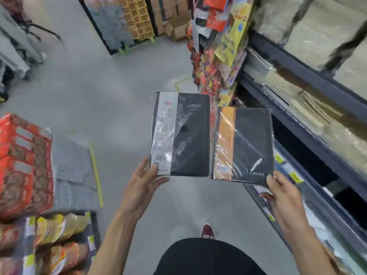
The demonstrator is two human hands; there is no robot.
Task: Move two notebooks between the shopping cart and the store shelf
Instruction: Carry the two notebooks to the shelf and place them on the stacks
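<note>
Nearest the camera, a red shoe point(207, 231) showed on the grey floor point(111, 108) below the person's dark clothing. Just above it, both bare forearms reached forward over the aisle. The left hand point(142, 184) was closed on the lower left corner of a notebook with a white band point(180, 133), thumb on the front by the barcode and fingers behind. The right hand point(282, 193) was pinched on the lower right corner of a notebook with an orange band point(243, 144), thumb on the cover. Both notebooks were black, wrapped in clear plastic, held upright with covers facing the camera, side by side and just apart, in the air over the floor; neither lay in a cart or on a shelf. At the left edge, packaged snacks point(59, 241) and a stack of red packs point(23, 165) sat low beside the aisle. Along the right ran the store shelf point(309, 124), its dark rails carrying yellow price tags point(295, 177) and blurred stacks of paper goods. Farther off, colourful hanging packets point(216, 56) filled the shelf end, and cardboard boxes point(178, 30) stood on the floor beyond.
</note>
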